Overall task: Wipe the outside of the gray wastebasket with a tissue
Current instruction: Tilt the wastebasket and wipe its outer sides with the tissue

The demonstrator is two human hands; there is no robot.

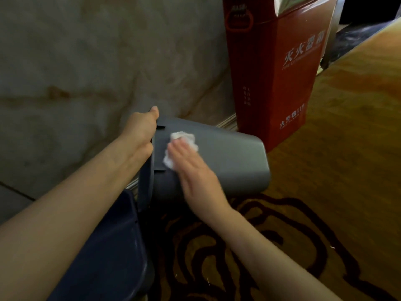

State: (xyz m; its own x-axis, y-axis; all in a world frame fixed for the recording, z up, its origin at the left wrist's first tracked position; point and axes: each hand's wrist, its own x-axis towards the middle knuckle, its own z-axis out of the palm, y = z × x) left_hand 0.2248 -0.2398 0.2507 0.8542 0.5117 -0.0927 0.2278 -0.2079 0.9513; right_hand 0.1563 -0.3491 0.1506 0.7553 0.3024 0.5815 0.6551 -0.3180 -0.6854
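The gray wastebasket [234, 159] lies tipped on its side above the carpet, its bottom pointing right and its rim toward the left. My left hand [141, 132] grips the rim, thumb on top. My right hand [195, 172] lies flat on the upper outside wall, pressing a crumpled white tissue [180, 146] against it near the rim. The fingers are blurred. The tissue sticks out beyond my fingertips.
A tall red fire-extinguisher box [275, 68] stands just behind the wastebasket against the marble wall [86, 61]. A dark blue bin [112, 253] sits under my left forearm. Patterned yellow and brown carpet [325, 170] covers the floor on the right.
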